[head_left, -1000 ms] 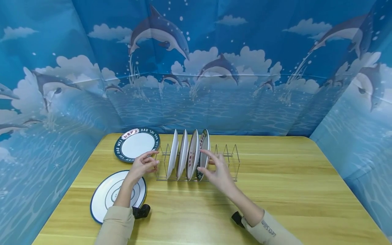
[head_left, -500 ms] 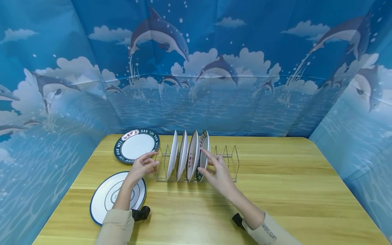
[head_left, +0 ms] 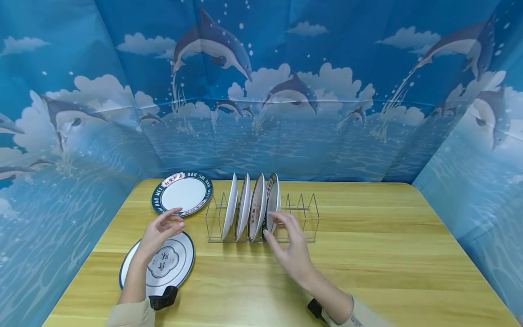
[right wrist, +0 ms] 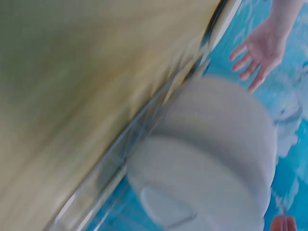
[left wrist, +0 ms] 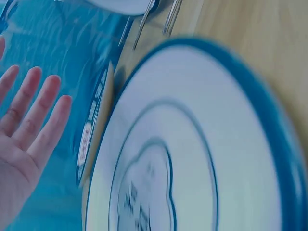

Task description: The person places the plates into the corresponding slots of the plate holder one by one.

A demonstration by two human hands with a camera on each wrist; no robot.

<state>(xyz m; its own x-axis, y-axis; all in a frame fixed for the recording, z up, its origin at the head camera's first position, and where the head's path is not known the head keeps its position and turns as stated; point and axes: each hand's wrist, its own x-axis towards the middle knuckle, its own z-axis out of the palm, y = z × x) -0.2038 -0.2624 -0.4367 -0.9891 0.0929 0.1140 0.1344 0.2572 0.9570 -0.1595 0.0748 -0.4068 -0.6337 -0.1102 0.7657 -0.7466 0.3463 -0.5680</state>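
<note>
Four plates (head_left: 257,206) on edge in the wire rack (head_left: 300,208), and here's the right hand (head_left: 292,250) beside the fourth, thumb and fingers loosely parted; contact, can't tell! Left hand (head_left: 157,236) over the blue-rimmed plate (head_left: 169,261), fingers relaxed, holding nothing. Looks like racking is the step in hand; the next move probably calls for a rim grip on a flat-lying plate. Lettering: "HAO SHI HAO WEI" round the dark-green-rimmed plate (head_left: 184,193), dark characters centring the blue-rimmed one.
</note>
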